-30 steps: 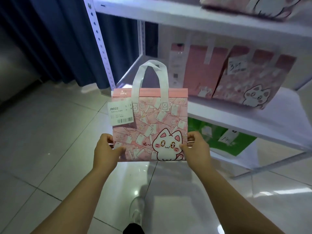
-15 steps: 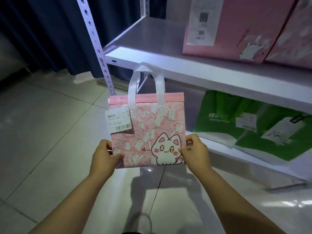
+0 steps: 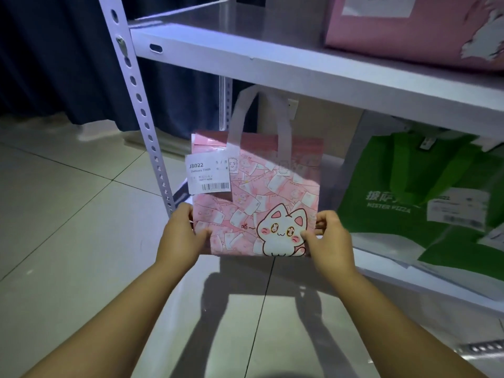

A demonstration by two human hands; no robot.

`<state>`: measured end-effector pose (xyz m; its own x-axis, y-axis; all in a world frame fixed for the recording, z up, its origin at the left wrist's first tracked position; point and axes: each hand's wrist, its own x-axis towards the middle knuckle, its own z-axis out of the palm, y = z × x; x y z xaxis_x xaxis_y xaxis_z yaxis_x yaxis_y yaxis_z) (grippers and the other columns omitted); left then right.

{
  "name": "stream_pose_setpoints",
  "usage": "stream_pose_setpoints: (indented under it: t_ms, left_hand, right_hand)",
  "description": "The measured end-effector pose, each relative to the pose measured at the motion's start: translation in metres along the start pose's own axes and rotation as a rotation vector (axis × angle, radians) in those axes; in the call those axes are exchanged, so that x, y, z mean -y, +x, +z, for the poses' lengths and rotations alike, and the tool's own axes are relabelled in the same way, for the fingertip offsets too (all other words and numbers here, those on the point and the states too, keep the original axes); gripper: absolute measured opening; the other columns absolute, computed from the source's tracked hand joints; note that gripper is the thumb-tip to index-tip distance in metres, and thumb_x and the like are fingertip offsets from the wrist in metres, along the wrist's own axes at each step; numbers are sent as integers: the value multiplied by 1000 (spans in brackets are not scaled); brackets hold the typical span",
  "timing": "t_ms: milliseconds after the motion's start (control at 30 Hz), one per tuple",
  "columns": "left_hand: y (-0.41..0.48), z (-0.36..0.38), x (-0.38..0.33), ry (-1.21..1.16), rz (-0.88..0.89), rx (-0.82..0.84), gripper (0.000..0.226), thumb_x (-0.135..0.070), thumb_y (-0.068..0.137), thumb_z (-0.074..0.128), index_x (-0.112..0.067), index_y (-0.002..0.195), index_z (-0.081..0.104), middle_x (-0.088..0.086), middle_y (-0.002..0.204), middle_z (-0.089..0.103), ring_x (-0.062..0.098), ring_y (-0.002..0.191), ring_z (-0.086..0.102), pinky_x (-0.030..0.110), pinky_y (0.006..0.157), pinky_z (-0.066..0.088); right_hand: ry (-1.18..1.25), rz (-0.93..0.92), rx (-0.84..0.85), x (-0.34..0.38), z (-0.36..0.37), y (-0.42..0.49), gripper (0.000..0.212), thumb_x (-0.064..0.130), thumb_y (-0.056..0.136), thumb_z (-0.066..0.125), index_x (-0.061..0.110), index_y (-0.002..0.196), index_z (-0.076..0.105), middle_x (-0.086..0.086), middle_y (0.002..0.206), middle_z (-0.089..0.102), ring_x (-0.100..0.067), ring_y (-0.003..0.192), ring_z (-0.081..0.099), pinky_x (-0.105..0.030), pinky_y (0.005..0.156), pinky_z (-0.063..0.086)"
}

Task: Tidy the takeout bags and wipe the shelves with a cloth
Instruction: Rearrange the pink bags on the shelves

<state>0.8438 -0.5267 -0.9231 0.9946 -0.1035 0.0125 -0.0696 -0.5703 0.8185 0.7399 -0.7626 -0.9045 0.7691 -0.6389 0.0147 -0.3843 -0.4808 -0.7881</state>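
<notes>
Pink cat bag (image 3: 256, 197): left hand (image 3: 181, 236), right hand (image 3: 331, 238) pinch lower corners, fingers curled.

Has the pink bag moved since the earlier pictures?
Yes. The pink bag went down: its top, earlier above the shelf edge, is now below it, beside the green bag.

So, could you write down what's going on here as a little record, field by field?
Held item: pink cat bag, upright, white handles on top
Left hand: grips the bag's lower left edge
Right hand: grips its lower right edge
Label: white tag reading J8022, on the bag's upper left
Lower level: green bags, right of the held bag
Upper shelf: larger pink bag at its right
Floor: pale tiles
</notes>
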Motion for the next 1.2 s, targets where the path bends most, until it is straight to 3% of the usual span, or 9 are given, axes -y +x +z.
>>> stream_pose_setpoints:
  t_ms: [100, 233, 367, 467, 767, 900, 1033, 1200]
  left_hand:
    - [28, 5, 2, 24, 42, -7, 32, -14, 75, 70, -30, 80, 42, -11, 82, 58, 5, 73, 55, 30, 58, 46]
    - [56, 13, 9, 67, 77, -22, 31, -17, 75, 71, -30, 87, 45, -5, 92, 60, 16, 77, 58, 38, 68, 52]
    - [75, 26, 17, 136, 136, -67, 31, -24, 76, 72, -26, 101, 53, 1, 100, 53, 19, 81, 54, 35, 68, 48]
    - [84, 36, 16, 81, 114, -67, 29, -25, 78, 69, -27, 103, 54, 0, 100, 53, 15, 75, 58, 34, 67, 48]
    - [96, 56, 15, 2, 97, -33, 33, -14, 81, 68, -15, 112, 58, 4, 105, 60, 20, 90, 58, 41, 85, 50]
    - [86, 55, 16, -39, 112, -37, 42, -17, 80, 70, -17, 120, 56, 3, 113, 58, 15, 95, 57, 28, 85, 49]
    - [68, 48, 13, -24, 107, -89, 43, -26, 79, 72, -23, 118, 54, -3, 116, 52, 11, 91, 53, 27, 80, 46]
    - [35, 40, -1, -8, 145, -76, 41, -37, 78, 72, -31, 113, 52, -8, 114, 54, 6, 89, 54, 25, 71, 48]
  right_hand:
    - [16, -19, -51, 2, 10, 18, 36, 6, 79, 70, 32, 79, 44, 14, 76, 58, 0, 67, 57, -13, 51, 43]
    - [41, -8, -88, 1, 27, 38, 28, 5, 80, 68, 24, 87, 48, 14, 74, 57, 4, 61, 56, -10, 49, 43]
    - [-44, 118, -141, -3, 40, 57, 21, 14, 83, 68, 17, 93, 50, 8, 72, 56, -9, 66, 56, -27, 62, 43]
    - [-64, 151, -198, -6, 47, 63, 20, 19, 84, 67, 13, 92, 50, -7, 90, 61, -27, 82, 58, -38, 72, 49]
    - [-86, 189, -184, -12, 48, 67, 18, 19, 89, 60, 14, 88, 43, -12, 101, 59, -25, 81, 50, -29, 69, 38]
    - [-117, 199, -151, -8, 42, 61, 20, 26, 90, 59, 14, 99, 47, -10, 109, 58, -27, 94, 55, -35, 78, 47]
    - [-13, 29, -212, -5, 28, 42, 35, 22, 88, 62, 14, 120, 50, -2, 122, 54, -20, 109, 53, -40, 93, 48]
    - [104, -112, -207, 8, 1, 16, 33, 15, 87, 62, 21, 119, 54, 7, 115, 57, -10, 103, 54, -29, 88, 48]
